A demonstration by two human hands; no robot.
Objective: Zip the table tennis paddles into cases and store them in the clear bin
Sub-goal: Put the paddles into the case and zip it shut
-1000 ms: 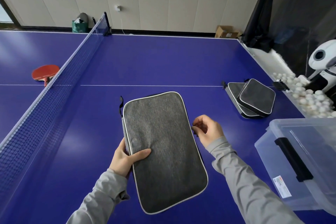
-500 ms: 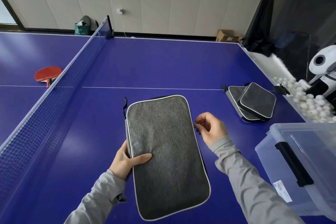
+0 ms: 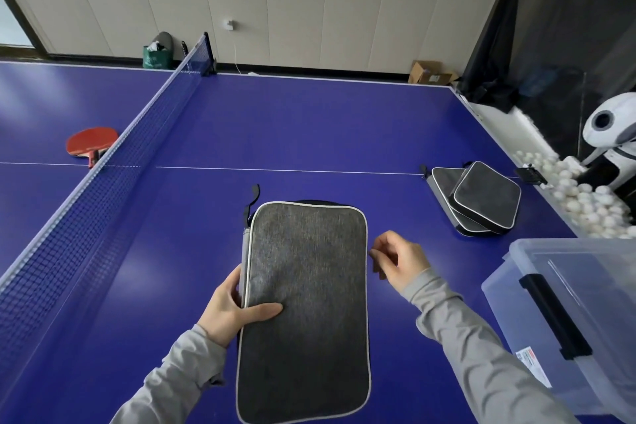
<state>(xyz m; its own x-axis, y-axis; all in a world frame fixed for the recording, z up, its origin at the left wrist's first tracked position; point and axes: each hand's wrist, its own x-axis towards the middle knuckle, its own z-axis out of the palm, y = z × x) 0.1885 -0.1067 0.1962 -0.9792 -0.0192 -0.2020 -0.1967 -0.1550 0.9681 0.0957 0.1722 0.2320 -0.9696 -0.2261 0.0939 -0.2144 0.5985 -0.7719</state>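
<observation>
I hold a grey fabric paddle case with white piping over the blue table. My left hand grips its left edge, thumb on top. My right hand is pinched shut at the case's right edge near the far end, on the zipper pull, which the fingers mostly hide. A black loop sticks out at the case's far left corner. A red paddle lies beyond the net on the left. The clear bin stands at the right.
Two more grey cases lie stacked at the right, just beyond the bin. The net runs along the left. Many white balls and a white ball machine sit off the table's right edge.
My right hand has slid a little toward the far end of the case's right edge. The left hand keeps its grip, and the case has turned slightly straighter.
</observation>
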